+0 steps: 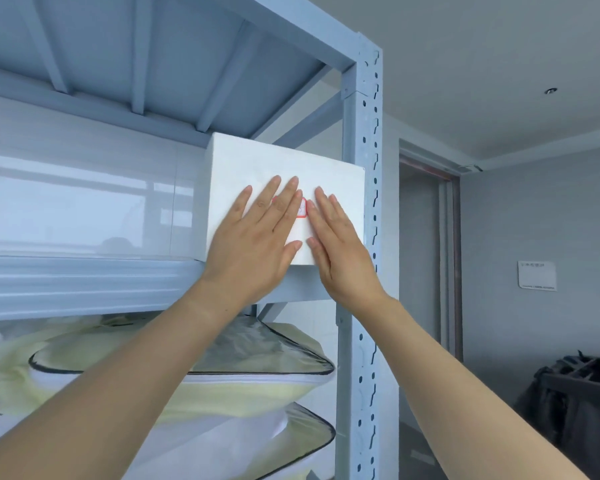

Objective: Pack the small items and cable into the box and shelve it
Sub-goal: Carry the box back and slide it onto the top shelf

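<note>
step: shelving | white box (pixel 257 161) shut, contents hidden, on blue rack shelf (pixel 84 282), front overhanging the edge, just left of the upright post (pixel 364 237) | your left hand (pixel 257 233) and right hand (pixel 340 244) lie flat, fingers released, palms on its front face, gripping nothing | box lies at 12 o'clock from both hands; push straight in | zipped bedding bags (pixel 222 368) at 6 o'clock below

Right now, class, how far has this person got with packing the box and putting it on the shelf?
Done, it seems: the white box is closed and up on the shelf, beside the right post. In hand: the left hand and right hand lie flat against its front, fingers spread. Left: its front edge overhangs the shelf lip, so a last push in. The contents cannot be seen.
</note>
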The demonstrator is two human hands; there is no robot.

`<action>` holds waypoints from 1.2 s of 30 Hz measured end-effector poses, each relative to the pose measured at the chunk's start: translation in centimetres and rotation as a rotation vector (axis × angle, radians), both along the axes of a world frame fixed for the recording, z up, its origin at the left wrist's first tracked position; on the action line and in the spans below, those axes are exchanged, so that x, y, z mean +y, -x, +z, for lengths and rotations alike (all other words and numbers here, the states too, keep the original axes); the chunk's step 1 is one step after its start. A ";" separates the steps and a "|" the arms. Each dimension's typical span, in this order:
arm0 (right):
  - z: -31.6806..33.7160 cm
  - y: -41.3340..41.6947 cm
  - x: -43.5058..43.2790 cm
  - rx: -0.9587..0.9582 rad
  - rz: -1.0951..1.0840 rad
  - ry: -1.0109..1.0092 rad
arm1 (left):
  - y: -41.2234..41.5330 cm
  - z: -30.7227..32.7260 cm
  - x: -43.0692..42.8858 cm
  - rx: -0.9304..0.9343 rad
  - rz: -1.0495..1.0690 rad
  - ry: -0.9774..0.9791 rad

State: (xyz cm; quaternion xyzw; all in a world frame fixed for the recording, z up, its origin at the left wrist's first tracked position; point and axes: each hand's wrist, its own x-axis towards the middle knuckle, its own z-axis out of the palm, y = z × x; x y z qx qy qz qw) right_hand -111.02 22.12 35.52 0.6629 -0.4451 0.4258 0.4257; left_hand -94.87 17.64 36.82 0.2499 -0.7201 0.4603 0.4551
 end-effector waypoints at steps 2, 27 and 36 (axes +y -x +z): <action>-0.5 0.3 -0.9 -0.016 0.006 -0.035 | 0.1 -0.4 -0.8 -0.023 0.012 -0.039; -2.7 0.7 -6.7 -0.403 0.176 0.003 | 0.0 -0.7 -6.3 -0.317 -0.020 -0.136; -2.9 0.9 -7.0 -0.370 0.114 -0.052 | 0.3 -0.8 -6.4 -0.316 0.031 -0.153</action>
